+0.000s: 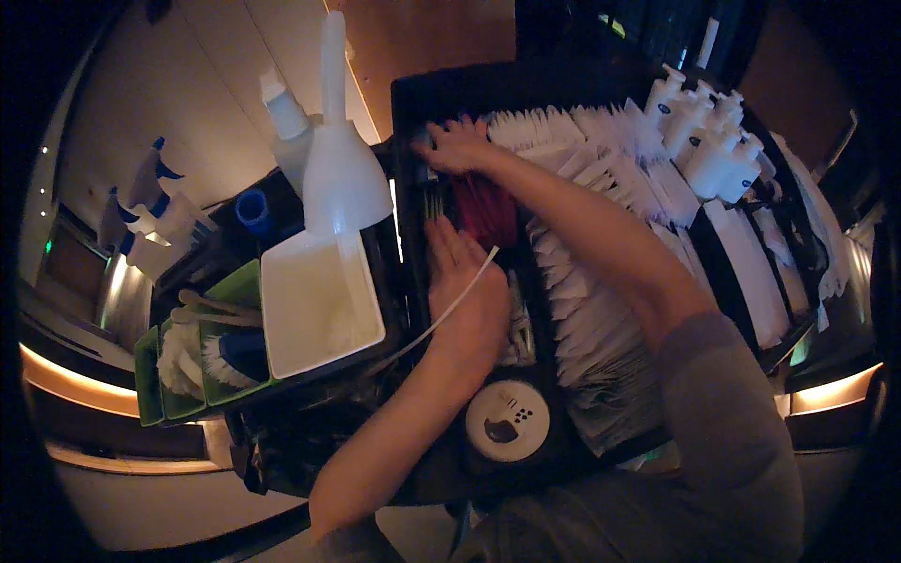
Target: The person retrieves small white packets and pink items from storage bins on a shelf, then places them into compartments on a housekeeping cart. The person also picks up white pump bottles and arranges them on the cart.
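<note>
A black divided tray (524,394) lies before me. My left hand (468,281) reaches into its left side, with its fingertips against thin upright items (434,200) in a narrow compartment. Whether the fingers grip any of them cannot be made out. Farther back, my right hand (461,146) spreads its fingers over the tray's far left corner, and no held thing shows in it. Red packets (486,211) stand in a compartment just below the right hand. Rows of white paper packets (591,274) fill the middle of the tray, under my right forearm.
White pump bottles (711,141) crowd the far right corner. To the left are a white dustpan-like scoop (320,302), a green caddy (148,380) with brushes (232,359), spray bottles (162,204) and a blue cup (252,209). A round white lid (508,421) sits at the front.
</note>
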`<action>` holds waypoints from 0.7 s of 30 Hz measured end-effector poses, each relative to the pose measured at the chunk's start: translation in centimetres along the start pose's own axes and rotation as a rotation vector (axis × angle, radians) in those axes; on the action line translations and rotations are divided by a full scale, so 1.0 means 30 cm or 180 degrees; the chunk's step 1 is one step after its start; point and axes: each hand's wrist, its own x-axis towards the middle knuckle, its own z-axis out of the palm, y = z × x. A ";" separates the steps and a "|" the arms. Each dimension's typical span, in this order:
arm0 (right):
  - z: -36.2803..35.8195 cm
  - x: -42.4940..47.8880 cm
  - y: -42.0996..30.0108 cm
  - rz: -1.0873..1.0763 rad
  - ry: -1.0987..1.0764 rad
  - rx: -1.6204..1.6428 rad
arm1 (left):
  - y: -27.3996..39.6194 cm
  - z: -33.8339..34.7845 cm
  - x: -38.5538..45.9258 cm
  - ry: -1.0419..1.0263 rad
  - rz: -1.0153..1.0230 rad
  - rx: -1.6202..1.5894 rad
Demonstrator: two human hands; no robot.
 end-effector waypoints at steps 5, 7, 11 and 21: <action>-0.166 0.001 0.007 0.0170 -0.0099 0.1204 | -0.009 -0.053 0.010 0.0198 -0.0384 -0.0801; -0.150 0.017 -0.001 0.0342 -0.0524 0.1021 | -0.011 -0.056 0.013 0.0364 -0.0353 -0.0715; -0.070 0.086 -0.053 -0.1017 -0.1538 0.0675 | -0.011 -0.069 0.015 -0.0249 -0.0665 -0.1038; -0.492 -0.254 0.010 -0.1331 -0.0177 0.0706 | -0.151 -0.086 -0.083 -0.0294 -0.0587 -0.0827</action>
